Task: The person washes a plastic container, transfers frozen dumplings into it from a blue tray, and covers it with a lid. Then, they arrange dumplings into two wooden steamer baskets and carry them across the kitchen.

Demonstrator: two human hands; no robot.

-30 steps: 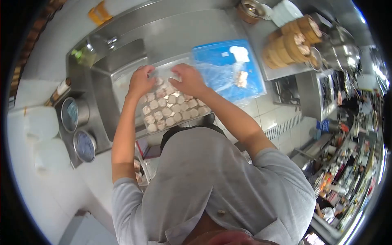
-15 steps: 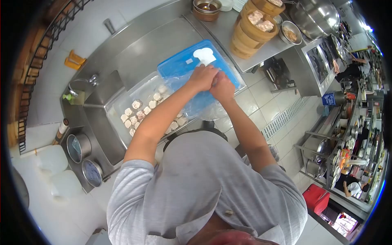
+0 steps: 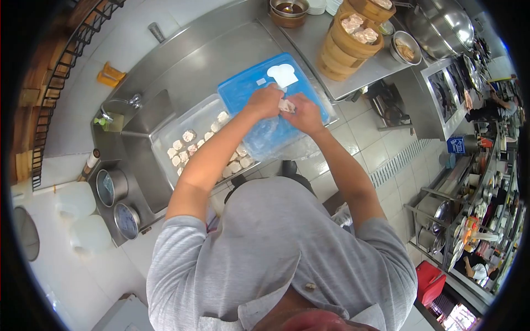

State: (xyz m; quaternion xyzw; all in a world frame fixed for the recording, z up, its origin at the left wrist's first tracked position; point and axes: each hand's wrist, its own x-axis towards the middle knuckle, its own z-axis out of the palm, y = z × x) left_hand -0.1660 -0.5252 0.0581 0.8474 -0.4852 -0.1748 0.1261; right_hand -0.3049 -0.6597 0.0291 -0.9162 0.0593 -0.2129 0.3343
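A pale, lumpy dumpling (image 3: 286, 106) shows between my two hands over a blue plastic lid (image 3: 259, 118). My right hand (image 3: 305, 114) has its fingers bent around it. On the other side, my left hand (image 3: 265, 102) is closed close against it, and its fingertips are partly hidden. Clear plastic film (image 3: 265, 138) lies crumpled under and in front of my hands. To the left is a shallow clear tray (image 3: 168, 131) with several similar pale dumplings (image 3: 189, 135) spread across it; my left forearm hides part of them.
A steel sink (image 3: 144, 151) lies left of the tray, with a faucet (image 3: 135, 100). Bamboo steamers (image 3: 338, 58) and a metal bowl (image 3: 406, 48) stand on the right-hand counter. Two metal pots (image 3: 113, 185) stand at lower left. Other people are farther off at right.
My hands have drawn slightly apart, and the pale dumpling between them has come into sight. The view has shifted a little, so the surroundings sit farther right.
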